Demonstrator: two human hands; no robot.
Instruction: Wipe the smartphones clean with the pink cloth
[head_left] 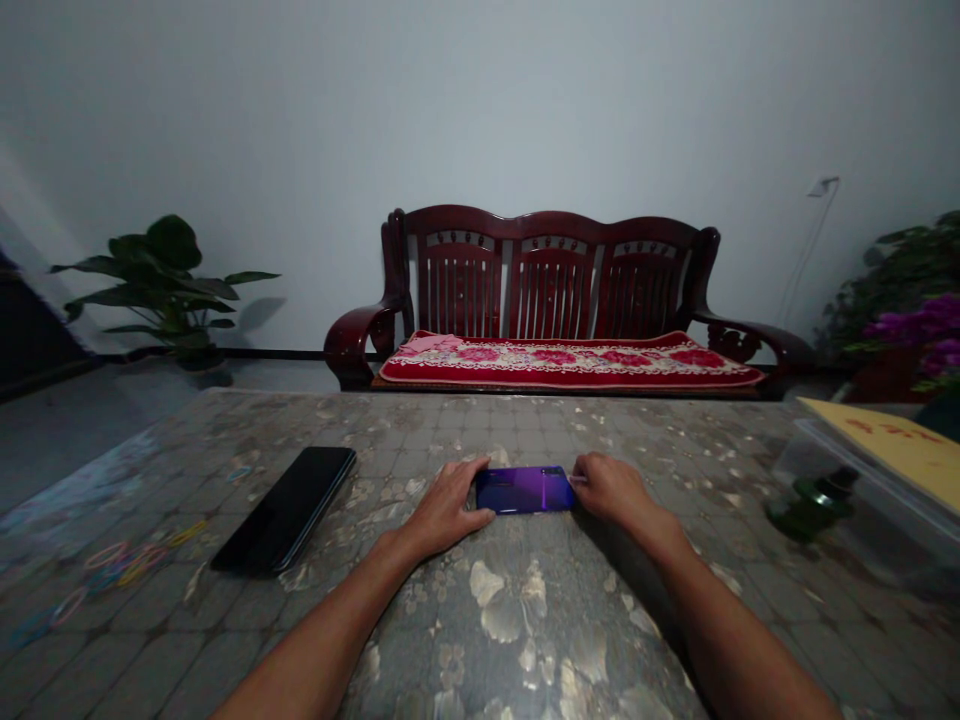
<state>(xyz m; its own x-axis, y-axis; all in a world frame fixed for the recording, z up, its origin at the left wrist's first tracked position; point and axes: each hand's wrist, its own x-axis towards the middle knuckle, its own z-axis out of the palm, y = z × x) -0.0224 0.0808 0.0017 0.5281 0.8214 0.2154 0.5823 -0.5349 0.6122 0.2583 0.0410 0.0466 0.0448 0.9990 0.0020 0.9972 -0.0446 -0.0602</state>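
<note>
A shiny purple-blue smartphone (523, 490) lies back up on the patterned tablecloth (517, 620), its long side running left to right. My left hand (448, 508) grips its left end, fingers on the far edge and thumb at the near edge. At the opposite end, my right hand (609, 488) is closed in a pinch against the phone's right edge. Something small and pale shows at those fingertips, too small to name. To the left, a larger black tablet or phone (289, 510) rests at a slant, apart from both hands.
Several coloured rubber bands (135, 562) lie at the left. On the right stand a green bottle (811, 505) and a clear plastic box (874, 530) with a yellow sheet (892, 440) on top. Beyond the table is a wooden bench (551, 275); a potted plant (172, 280) stands back left.
</note>
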